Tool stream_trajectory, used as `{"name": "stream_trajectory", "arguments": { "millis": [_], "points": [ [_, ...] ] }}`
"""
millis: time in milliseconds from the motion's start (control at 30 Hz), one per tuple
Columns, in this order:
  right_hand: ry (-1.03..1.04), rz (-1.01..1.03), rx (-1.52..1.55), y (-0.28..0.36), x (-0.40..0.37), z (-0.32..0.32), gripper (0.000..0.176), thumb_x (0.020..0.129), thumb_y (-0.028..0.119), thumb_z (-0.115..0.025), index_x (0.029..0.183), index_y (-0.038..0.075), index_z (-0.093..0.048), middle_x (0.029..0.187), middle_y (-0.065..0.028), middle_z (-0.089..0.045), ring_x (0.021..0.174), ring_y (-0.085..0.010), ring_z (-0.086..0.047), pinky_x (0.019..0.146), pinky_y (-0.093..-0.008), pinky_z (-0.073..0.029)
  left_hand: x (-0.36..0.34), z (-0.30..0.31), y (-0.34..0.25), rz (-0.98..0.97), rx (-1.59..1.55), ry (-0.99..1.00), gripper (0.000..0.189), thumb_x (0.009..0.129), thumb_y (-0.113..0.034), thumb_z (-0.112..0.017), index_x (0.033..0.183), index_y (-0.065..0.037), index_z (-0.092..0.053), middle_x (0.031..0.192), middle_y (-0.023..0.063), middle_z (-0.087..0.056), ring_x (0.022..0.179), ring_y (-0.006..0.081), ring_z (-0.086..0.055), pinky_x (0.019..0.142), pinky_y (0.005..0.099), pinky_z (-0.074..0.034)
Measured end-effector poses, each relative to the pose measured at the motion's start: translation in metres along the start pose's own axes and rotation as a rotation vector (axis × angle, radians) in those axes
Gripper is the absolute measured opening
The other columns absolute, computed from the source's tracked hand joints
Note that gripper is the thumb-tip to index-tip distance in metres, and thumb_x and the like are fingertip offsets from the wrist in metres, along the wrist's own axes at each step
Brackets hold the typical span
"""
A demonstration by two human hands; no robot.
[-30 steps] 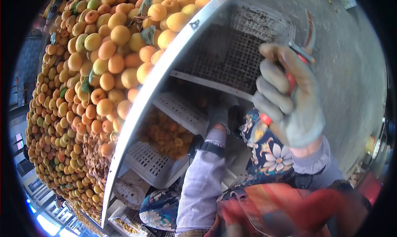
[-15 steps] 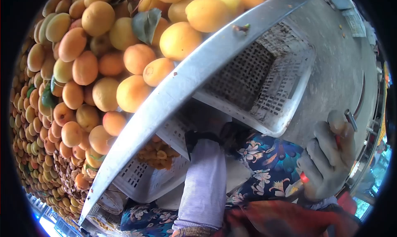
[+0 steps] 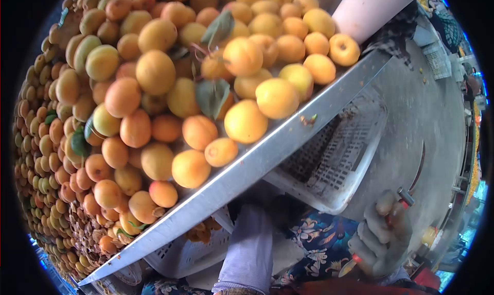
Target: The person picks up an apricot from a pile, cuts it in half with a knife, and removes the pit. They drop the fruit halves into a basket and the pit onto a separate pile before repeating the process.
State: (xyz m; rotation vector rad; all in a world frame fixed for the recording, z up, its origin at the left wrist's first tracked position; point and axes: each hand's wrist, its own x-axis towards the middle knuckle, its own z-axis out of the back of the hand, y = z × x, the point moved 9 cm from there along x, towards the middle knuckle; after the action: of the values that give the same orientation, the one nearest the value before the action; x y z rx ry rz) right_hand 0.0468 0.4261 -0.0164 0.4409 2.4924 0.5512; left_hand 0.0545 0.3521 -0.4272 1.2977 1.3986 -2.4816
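1. Behind metal table rim (image 3: 247,169), more apricots (image 3: 246,121) visible than before.
2. Right hand (image 3: 383,233) lower in view, fingers curled round red-handled tool (image 3: 405,196), probably idle.
3. Left hand hidden; fingers impossible to judge.

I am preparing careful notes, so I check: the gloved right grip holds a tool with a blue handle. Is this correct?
Not quite: the handle is red, not blue, as the head view shows. The gloved right grip does hold the tool.
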Motion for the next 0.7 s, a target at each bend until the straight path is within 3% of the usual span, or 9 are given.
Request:
{"name": "stream_trajectory", "arguments": {
  "millis": [333,467,700],
  "points": [
    [-0.152,-0.076,-0.068,-0.008,-0.001,0.004,0.026,0.102,0.030,-0.037,0.107,0.007,-0.048,0.063,0.0055,-0.034,0.043,-0.0016,-0.027,0.037,-0.0206,-0.023,-0.002,0.009,0.005,0.043,0.007,-0.047,0.041,0.088,-0.036,-0.056,0.108,-0.002,-0.063,0.104,0.0206,-0.066,0.100,0.0354,-0.063,0.081,0.0399,-0.050],
    [-0.037,-0.167,0.066,-0.014,0.002,-0.011,0.023,0.099,0.023,-0.041,0.106,0.005,-0.055,0.065,0.0024,-0.036,0.045,-0.0054,-0.025,0.044,-0.0223,-0.024,-0.013,0.033,0.000,0.056,0.011,-0.095,0.040,0.088,-0.036,-0.056,0.108,-0.002,-0.063,0.105,0.0205,-0.066,0.100,0.0354,-0.063,0.081,0.0400,-0.050],
    [0.053,-0.210,0.031,-0.027,-0.002,-0.025,0.023,0.099,0.024,-0.043,0.105,0.005,-0.056,0.065,0.0029,-0.035,0.047,-0.0064,-0.025,0.045,-0.0237,-0.023,-0.037,0.090,-0.027,0.039,0.004,-0.219,0.040,0.088,-0.036,-0.057,0.107,-0.002,-0.063,0.105,0.0203,-0.065,0.101,0.0353,-0.063,0.081,0.0402,-0.050]
  ]
}}
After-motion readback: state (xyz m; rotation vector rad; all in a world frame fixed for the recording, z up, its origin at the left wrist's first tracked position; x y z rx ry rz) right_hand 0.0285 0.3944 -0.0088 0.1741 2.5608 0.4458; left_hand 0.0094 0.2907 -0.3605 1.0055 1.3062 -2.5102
